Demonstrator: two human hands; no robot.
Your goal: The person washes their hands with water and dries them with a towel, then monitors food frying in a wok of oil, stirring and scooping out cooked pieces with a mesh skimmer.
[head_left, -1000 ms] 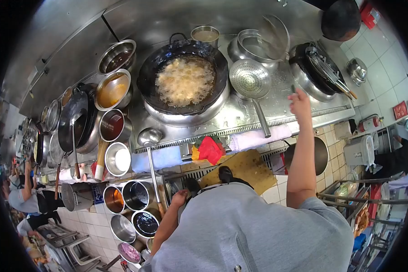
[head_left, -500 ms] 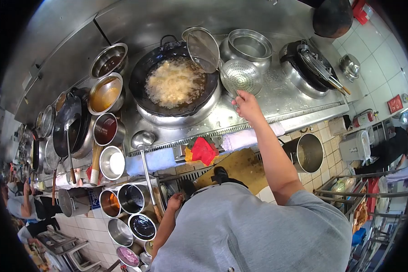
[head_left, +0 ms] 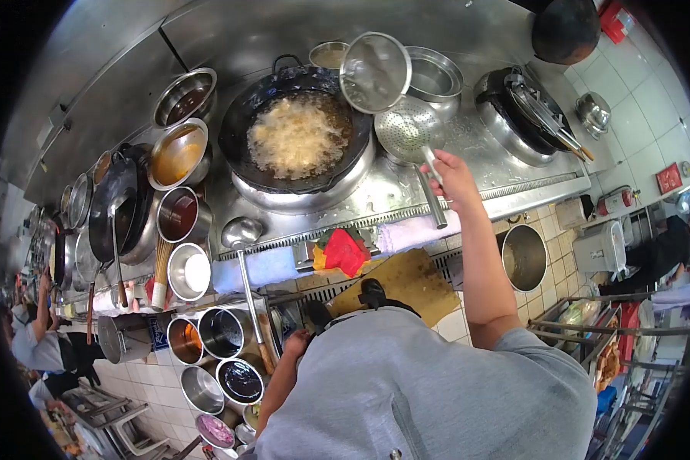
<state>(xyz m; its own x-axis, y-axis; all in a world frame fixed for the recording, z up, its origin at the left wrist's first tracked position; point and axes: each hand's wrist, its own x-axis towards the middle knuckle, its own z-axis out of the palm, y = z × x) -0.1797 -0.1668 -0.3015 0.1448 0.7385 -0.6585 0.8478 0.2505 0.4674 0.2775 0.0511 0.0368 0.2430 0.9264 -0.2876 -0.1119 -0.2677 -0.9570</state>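
My right hand (head_left: 454, 180) is closed round the handle of a fine-mesh strainer (head_left: 376, 73), which is raised over the right rim of the black wok (head_left: 236, 157). In the wok, pale battered pieces (head_left: 295, 138) bubble in hot oil. Just below the strainer lies a perforated skimmer (head_left: 401, 132), its handle passing beside my right hand. My left hand (head_left: 297, 343) hangs low by my waist with fingers curled; what they hold, if anything, is hidden. Left of it a long ladle (head_left: 242, 232) leans on the counter edge.
Steel bowls of sauce (head_left: 180, 157) and stacked woks (head_left: 113, 207) line the left side. Pots of dark liquid (head_left: 240, 382) stand below. A red cloth (head_left: 345, 251) lies at the front edge. A lidded pan (head_left: 435, 73) and a second wok station (head_left: 514, 126) are right. Co-workers (head_left: 46, 337) stand far left.
My right hand has moved right and slightly down, carrying the mesh strainer rightward, further from the middle of the wok. The perforated skimmer's handle now shows. My left hand has barely moved.
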